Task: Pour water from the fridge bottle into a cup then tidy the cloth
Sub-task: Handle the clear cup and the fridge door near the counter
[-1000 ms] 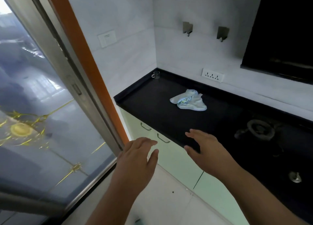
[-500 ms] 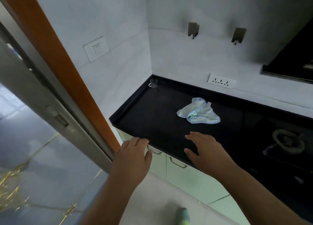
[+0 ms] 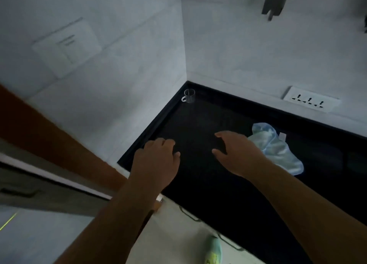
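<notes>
A small clear glass cup (image 3: 189, 96) with a handle stands in the far left corner of the black counter (image 3: 208, 184). A crumpled light-blue cloth (image 3: 278, 150) lies on the counter to the right. My left hand (image 3: 156, 162) hovers over the counter's left front corner, fingers loosely curled, holding nothing. My right hand (image 3: 236, 154) reaches over the counter with fingers spread, empty, its back just left of the cloth and covering the cloth's near edge. No bottle or fridge is in view.
White tiled walls meet behind the cup. A wall socket strip (image 3: 309, 101) sits above the counter at the right, a switch plate (image 3: 67, 45) on the left wall, a metal hook (image 3: 275, 1) high up. An orange door frame (image 3: 49, 136) runs at left. Pale cabinet fronts (image 3: 178, 234) lie below.
The view has closed in on the counter corner and swung away from the glass door. Both hands have moved forward over the counter, the right one now beside the cloth.
</notes>
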